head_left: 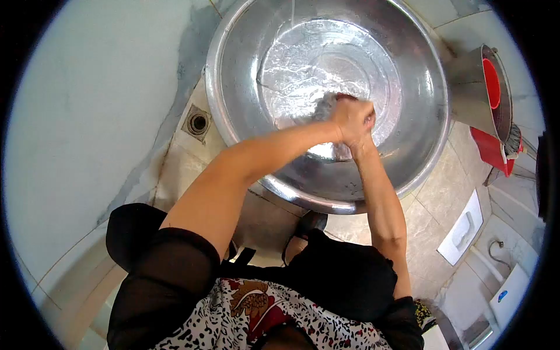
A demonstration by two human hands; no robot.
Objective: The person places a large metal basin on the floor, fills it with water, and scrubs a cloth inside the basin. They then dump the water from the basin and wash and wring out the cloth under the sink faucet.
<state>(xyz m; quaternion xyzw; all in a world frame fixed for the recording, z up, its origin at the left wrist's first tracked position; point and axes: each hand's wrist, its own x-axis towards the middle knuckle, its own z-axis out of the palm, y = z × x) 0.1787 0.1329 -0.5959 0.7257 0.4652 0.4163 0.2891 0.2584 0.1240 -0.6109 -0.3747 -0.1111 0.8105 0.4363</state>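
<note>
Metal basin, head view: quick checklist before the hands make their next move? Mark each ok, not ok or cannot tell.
1. Hands over the metal basin: ok, both within its rim.
2. Left hand and right hand apart: not ok, pressed together.
3. Held item identified: cannot tell, covered and blurred.
4. Water in basin: ok, rippled over the bottom.
5. Floor drain uncovered by basin: ok, outside the rim.
6. Bucket not touching basin: cannot tell.

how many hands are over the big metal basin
2: the left hand and right hand, together over the basin, just right of its middle. They overlap, partly hidden; no others show.
</note>
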